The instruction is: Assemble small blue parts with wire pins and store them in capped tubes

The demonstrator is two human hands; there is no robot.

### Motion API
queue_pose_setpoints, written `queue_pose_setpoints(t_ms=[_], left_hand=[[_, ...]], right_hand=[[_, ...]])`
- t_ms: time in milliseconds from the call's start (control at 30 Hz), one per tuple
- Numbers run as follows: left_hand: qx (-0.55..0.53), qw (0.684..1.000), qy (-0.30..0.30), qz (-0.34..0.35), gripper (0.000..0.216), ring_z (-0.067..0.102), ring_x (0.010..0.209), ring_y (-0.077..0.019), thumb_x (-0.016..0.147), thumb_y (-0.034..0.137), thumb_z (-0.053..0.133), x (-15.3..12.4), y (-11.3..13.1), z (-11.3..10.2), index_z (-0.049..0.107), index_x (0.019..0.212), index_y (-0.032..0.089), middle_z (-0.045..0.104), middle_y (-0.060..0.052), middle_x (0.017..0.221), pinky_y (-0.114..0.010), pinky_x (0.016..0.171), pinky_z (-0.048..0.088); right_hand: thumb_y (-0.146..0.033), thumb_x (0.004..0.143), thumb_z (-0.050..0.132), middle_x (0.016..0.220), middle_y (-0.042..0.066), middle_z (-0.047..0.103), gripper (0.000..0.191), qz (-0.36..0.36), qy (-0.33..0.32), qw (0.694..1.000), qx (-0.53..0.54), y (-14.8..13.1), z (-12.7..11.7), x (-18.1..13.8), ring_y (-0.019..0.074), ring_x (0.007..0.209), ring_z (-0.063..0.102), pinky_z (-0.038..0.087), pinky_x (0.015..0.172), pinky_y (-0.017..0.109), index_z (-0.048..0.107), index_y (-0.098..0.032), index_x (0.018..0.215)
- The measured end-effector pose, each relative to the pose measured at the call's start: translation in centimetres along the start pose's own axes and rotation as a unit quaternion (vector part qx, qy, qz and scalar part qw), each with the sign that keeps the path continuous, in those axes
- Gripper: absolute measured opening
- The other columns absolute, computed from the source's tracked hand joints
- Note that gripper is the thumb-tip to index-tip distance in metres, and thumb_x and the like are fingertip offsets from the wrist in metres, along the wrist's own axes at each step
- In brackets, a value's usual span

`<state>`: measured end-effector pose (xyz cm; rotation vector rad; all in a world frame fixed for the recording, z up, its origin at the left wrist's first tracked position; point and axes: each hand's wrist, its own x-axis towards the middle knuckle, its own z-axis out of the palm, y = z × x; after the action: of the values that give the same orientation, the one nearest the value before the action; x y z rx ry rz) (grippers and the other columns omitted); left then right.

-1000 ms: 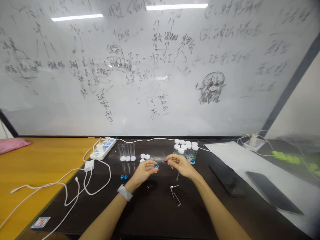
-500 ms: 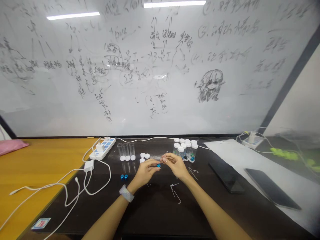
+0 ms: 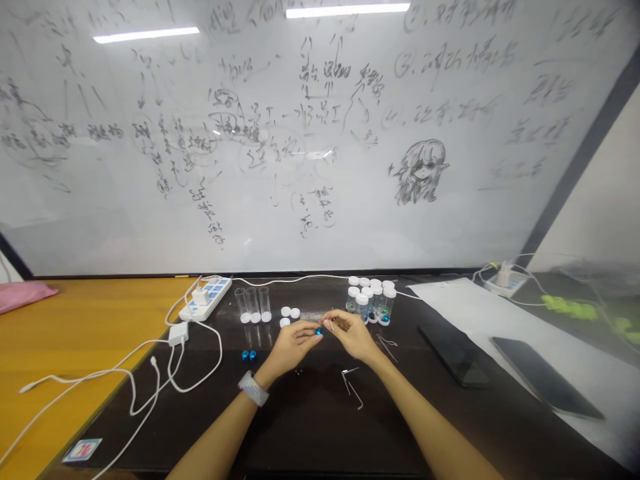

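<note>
My left hand (image 3: 290,348) pinches a small shiny blue metal part (image 3: 319,331) at its fingertips. Close beside it, my right hand (image 3: 354,335) is closed on a thin metal piece (image 3: 332,325), too small to name for certain and mostly hidden by the fingers. The fingertips of both hands nearly meet. Two similar blue parts (image 3: 249,355) lie to the left of my left hand. A few tiny pieces (image 3: 299,372) are scattered below it. L-shaped hex keys (image 3: 352,389) rest on the dark table below my right hand, and more thin metal tools (image 3: 387,347) lie to its right.
Clear tubes (image 3: 253,303) stand at the back left, near loose white caps (image 3: 285,312). Several capped vials (image 3: 373,301) stand behind my right hand. A power strip (image 3: 206,298) and white cables (image 3: 131,380) occupy the left; two dark phones (image 3: 454,355) lie right.
The thin metal piece in my right hand stuck upward before; now it points down by the fingertips. My left hand and the blue part have hardly moved.
</note>
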<state>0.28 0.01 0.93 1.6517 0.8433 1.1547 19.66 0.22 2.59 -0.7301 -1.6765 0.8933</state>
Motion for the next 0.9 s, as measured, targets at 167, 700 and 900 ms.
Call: queue_pose_setpoints(t_ms=[167,700,900], left_hand=[[-0.001,1.000,-0.021,-0.006,0.037,0.070,0.099,-0.0261,0.077,0.038,0.077,-0.1,0.5,0.1,0.073,0.105,0.015,0.074,-0.012,0.108,-0.039,0.093,0.056],[-0.080,0.995,-0.046,-0.041,0.034,0.073,0.087,-0.0219,0.073,0.032,0.081,-0.1,0.4,-0.5,0.070,0.100,0.014,0.075,-0.009,0.096,-0.036,0.087,0.056],[-0.118,0.991,0.038,-0.042,0.035,0.072,0.085,-0.0211,0.070,0.034,0.083,0.6,0.0,-1.0,0.068,0.095,0.014,0.074,-0.006,0.083,-0.037,0.087,0.056]], right_hand=[[-0.045,0.091,0.060,0.096,0.006,0.066,0.027,-0.012,-0.013,1.000,-0.019,-0.3,0.1,0.0,0.0193,0.087,0.063,0.052,0.077,0.030,0.068,-0.020,0.095],[-0.045,0.093,0.054,0.097,0.005,0.062,0.027,0.007,0.000,0.999,-0.045,1.1,1.9,-0.1,0.0180,0.087,0.061,0.052,0.071,0.028,0.065,-0.020,0.095],[-0.039,0.091,0.058,0.082,0.003,0.062,0.024,-0.006,0.087,0.984,-0.157,0.6,1.1,-0.2,0.0147,0.067,0.058,0.047,0.059,0.025,0.062,-0.019,0.104]])
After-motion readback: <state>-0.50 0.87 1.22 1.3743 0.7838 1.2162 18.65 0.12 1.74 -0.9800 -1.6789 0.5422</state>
